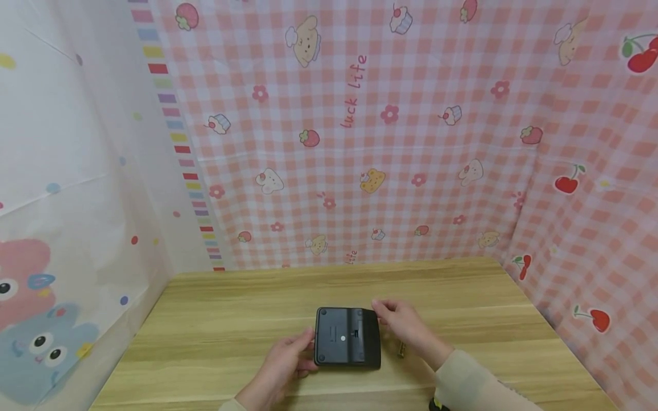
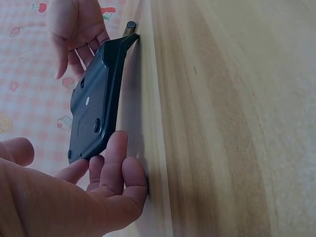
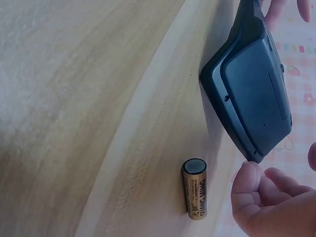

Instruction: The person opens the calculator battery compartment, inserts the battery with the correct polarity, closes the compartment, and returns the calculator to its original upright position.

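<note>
Black wedge-shaped plastic device (image 1: 347, 342) likely light, stiff, slick; take opposite edges, where left hand (image 1: 281, 357) and right hand (image 1: 406, 324) touch, fingers loosely bent, ungripping.

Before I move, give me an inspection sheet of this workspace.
Surface: wood-grain table.
Job's things: black device, underside up; gold-and-black battery right of it, on the table.
Clutter: dark item with yellow-green marking, unidentified, by the right sleeve.
Grippers: left hand touches the device's left edge, right hand its far right corner; grips unclear.
Cables: nothing seen.
Surroundings: pink checked cloth behind and right, white printed cloth left.
</note>
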`<action>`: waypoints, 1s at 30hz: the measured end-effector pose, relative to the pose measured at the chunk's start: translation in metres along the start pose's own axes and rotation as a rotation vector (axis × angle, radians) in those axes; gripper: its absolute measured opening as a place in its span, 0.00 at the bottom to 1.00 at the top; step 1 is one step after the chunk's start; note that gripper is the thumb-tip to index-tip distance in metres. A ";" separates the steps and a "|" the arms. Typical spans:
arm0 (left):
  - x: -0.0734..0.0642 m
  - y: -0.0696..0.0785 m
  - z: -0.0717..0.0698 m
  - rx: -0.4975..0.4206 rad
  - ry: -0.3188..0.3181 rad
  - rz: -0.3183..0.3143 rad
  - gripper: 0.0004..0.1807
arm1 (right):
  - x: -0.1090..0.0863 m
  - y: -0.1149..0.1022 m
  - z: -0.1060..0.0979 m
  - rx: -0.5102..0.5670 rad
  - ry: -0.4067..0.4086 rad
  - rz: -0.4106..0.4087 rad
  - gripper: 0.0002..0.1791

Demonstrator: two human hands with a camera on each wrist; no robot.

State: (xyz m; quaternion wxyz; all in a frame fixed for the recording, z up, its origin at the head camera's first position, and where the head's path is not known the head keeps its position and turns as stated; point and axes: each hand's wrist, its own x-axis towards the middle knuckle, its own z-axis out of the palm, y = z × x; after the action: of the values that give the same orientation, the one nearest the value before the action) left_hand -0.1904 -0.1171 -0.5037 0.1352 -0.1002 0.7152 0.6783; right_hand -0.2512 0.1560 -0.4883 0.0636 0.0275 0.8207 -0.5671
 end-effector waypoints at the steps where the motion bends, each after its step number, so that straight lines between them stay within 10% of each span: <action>1: 0.000 0.000 0.000 0.007 -0.002 -0.003 0.40 | 0.001 0.001 0.001 0.000 0.000 0.002 0.30; 30: 0.016 0.016 -0.004 0.068 -0.085 -0.139 0.53 | -0.001 0.000 0.011 -0.158 -0.060 0.030 0.30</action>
State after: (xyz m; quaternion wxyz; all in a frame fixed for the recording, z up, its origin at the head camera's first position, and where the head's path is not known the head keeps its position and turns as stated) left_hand -0.2106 -0.1190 -0.4936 0.2158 -0.1162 0.7229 0.6460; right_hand -0.2498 0.1454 -0.4924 0.0983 0.0177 0.8600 -0.5004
